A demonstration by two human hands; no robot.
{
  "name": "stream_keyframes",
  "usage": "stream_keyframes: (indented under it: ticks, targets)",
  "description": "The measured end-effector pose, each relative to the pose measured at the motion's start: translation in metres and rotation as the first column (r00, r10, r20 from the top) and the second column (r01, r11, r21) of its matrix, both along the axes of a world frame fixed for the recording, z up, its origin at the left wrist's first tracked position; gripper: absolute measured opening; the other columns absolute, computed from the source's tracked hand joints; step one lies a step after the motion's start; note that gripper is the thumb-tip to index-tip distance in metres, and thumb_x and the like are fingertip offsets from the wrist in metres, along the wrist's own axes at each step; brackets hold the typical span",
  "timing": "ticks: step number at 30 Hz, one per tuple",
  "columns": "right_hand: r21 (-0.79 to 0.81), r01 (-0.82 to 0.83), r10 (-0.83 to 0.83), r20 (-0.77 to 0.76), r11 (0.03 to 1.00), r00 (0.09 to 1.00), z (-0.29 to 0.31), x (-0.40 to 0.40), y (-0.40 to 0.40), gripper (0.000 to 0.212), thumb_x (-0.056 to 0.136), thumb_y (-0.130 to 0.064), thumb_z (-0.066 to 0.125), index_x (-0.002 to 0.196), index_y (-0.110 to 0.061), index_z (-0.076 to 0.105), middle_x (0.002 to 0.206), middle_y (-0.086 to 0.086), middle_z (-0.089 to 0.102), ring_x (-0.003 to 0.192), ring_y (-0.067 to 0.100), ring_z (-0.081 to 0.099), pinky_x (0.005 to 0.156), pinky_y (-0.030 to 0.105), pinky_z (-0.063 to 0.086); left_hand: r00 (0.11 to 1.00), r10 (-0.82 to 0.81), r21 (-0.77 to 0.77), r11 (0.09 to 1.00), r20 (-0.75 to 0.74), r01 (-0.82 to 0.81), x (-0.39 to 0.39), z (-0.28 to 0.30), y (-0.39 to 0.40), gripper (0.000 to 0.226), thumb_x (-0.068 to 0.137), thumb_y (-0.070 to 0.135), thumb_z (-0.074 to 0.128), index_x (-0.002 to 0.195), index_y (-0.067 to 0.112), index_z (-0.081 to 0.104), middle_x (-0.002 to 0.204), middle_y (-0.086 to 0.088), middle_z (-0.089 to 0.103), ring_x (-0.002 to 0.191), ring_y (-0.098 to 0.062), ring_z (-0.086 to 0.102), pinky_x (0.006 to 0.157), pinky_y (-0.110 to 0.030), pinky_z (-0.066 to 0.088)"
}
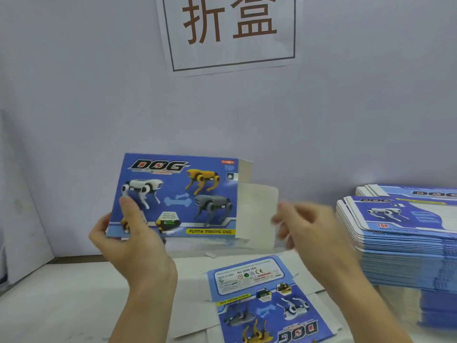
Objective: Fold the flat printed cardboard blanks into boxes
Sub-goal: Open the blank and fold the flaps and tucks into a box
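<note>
Wall (99, 95) in pale lilac fills the background, with a paper sign (230, 33) bearing two large brown characters taped near the top. Below it runs a white table (61, 293). At the right edge sit two tall stacks of blanks (405, 233), flat blue printed cardboard. One more loose blank (262, 300) lies flat on the table in front of the person, print side up. Held upright above the table is a partly folded box (178, 196), blue, printed with three toy robot dogs and the word DOG. The left hand (128, 238) grips its lower left corner, thumb pressed on the printed front, the other fingers curled behind the edge. A plain white flap (257, 214) sticks out from the box's right side. The right hand (306, 226) is motion-blurred just beside that flap, fingers loosely bent; whether they touch or pinch the flap cannot be told.
</note>
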State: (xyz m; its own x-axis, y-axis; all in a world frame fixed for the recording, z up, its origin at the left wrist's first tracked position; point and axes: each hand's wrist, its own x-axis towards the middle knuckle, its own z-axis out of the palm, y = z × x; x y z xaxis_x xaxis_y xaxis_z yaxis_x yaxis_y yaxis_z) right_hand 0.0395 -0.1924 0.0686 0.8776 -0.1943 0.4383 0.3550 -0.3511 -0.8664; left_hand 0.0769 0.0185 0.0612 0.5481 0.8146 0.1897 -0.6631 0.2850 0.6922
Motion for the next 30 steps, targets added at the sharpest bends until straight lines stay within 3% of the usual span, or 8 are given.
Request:
stream_keyframes:
  ticks: [2,4,8,13,16,20,26,30]
  targets:
    - [-0.09,-0.304,0.221,-0.501,0.948,0.837,-0.001,-0.005,0.003,0.06,0.086,-0.072,0.049,0.088,-0.017,0.073,0.075,-0.005,0.076,0.061,0.006,0.065,0.068,0.028,0.052,0.998,-0.011,-0.111,0.994,-0.067,0.003,0.003,-0.004,0.0,0.034,0.092,0.054,0.063,0.11,0.035,0.042,0.094,0.014,0.066,0.071,-0.005,0.072,0.074,-0.047,0.059]
    - [-0.033,-0.449,0.315,-0.668,0.893,0.674,-0.005,-0.007,0.009,0.074,0.064,-0.087,0.049,0.103,-0.026,0.065,0.096,-0.003,0.077,0.078,0.009,0.072,0.076,0.026,0.059,0.994,-0.063,-0.198,0.979,-0.086,0.044,0.004,-0.006,-0.002,0.039,0.092,0.055,0.062,0.115,0.033,0.04,0.097,0.012,0.067,0.072,-0.009,0.071,0.072,-0.046,0.057]
    - [0.486,-0.292,0.456,-0.261,0.823,0.851,-0.012,0.003,0.025,0.106,0.047,-0.07,0.07,0.142,-0.043,0.031,0.134,0.001,0.058,0.109,0.024,0.065,0.086,0.049,0.06,0.946,-0.316,-0.267,0.92,-0.069,0.288,0.001,-0.008,-0.033,0.039,0.091,0.048,0.064,0.114,0.025,0.042,0.099,0.001,0.069,0.099,-0.029,0.071,0.082,-0.059,0.058]
    - [0.742,-0.155,0.092,0.126,0.652,0.988,-0.014,0.019,-0.005,0.08,0.063,-0.048,0.08,0.129,-0.024,0.042,0.088,-0.005,0.065,0.087,0.021,0.066,0.075,0.045,0.057,0.671,-0.73,-0.166,0.683,-0.127,0.711,-0.005,-0.025,-0.075,0.07,0.058,0.047,0.081,0.115,0.017,0.056,0.088,-0.001,0.076,0.099,-0.029,0.07,0.083,-0.059,0.057]
    - [0.671,-0.082,0.013,0.107,0.737,0.994,-0.017,0.018,-0.023,0.073,0.063,-0.04,0.08,0.126,-0.021,0.049,0.097,0.002,0.067,0.098,0.025,0.069,0.081,0.041,0.059,0.694,-0.644,-0.034,0.74,-0.322,0.671,-0.001,-0.035,-0.078,0.081,0.052,0.058,0.076,0.118,0.015,0.057,0.104,0.0,0.073,0.097,-0.009,0.063,0.078,-0.038,0.044]
    - [0.279,-0.161,0.16,0.028,0.947,0.987,-0.023,0.017,-0.029,0.08,0.06,-0.047,0.084,0.134,-0.036,0.054,0.121,-0.01,0.07,0.118,0.02,0.064,0.097,0.044,0.053,0.853,-0.417,0.314,0.802,-0.315,0.508,0.008,-0.033,-0.045,0.065,0.071,0.065,0.069,0.122,0.028,0.052,0.116,0.012,0.062,0.092,0.01,0.061,0.076,-0.02,0.045]
    - [0.23,-0.395,0.401,0.02,0.889,0.916,-0.035,0.017,-0.006,0.085,0.075,-0.054,0.082,0.142,-0.062,0.031,0.133,-0.012,0.062,0.111,0.006,0.066,0.085,0.025,0.057,0.594,-0.759,0.381,0.483,-0.267,0.788,0.0,-0.034,-0.032,0.071,0.075,0.058,0.066,0.138,0.032,0.046,0.116,-0.014,0.072,0.092,-0.037,0.074,0.064,-0.042,0.062]
    - [0.315,-0.465,0.434,0.167,0.827,0.885,-0.046,0.022,0.002,0.075,0.085,-0.036,0.062,0.145,-0.059,0.025,0.127,-0.011,0.068,0.112,0.014,0.069,0.086,0.031,0.059,0.734,-0.656,0.509,0.579,-0.173,0.637,-0.002,-0.034,-0.049,0.054,0.073,0.055,0.067,0.122,0.051,0.046,0.113,-0.002,0.073,0.094,-0.034,0.074,0.067,-0.044,0.062]
